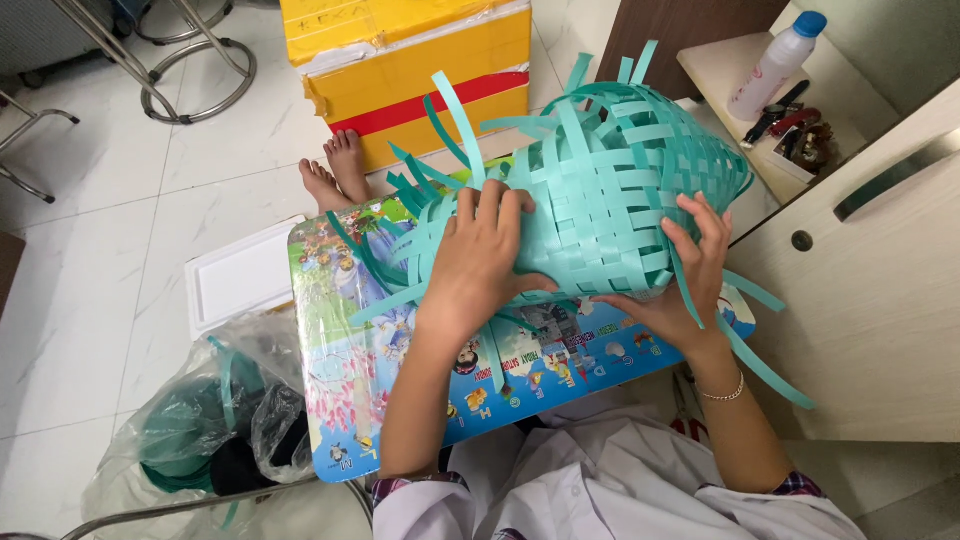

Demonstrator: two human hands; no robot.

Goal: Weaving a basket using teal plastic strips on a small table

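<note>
A half-woven basket of teal plastic strips (610, 190) lies on its side on a small colourful picture-printed table (350, 370), loose strip ends sticking out all round. My left hand (480, 265) presses flat on the basket's near left side, fingers spread over the weave. My right hand (685, 270) cups the basket's right lower edge, with a teal strip running between its fingers. A thin bracelet circles my right wrist.
A yellow box with a red band (420, 70) stands behind the table, bare feet (335, 170) in front of it. A white tray (240, 275) and a clear bag of teal strips (200, 420) lie left. A wooden cabinet (870, 280) and shelf with a white bottle (775, 65) stand right.
</note>
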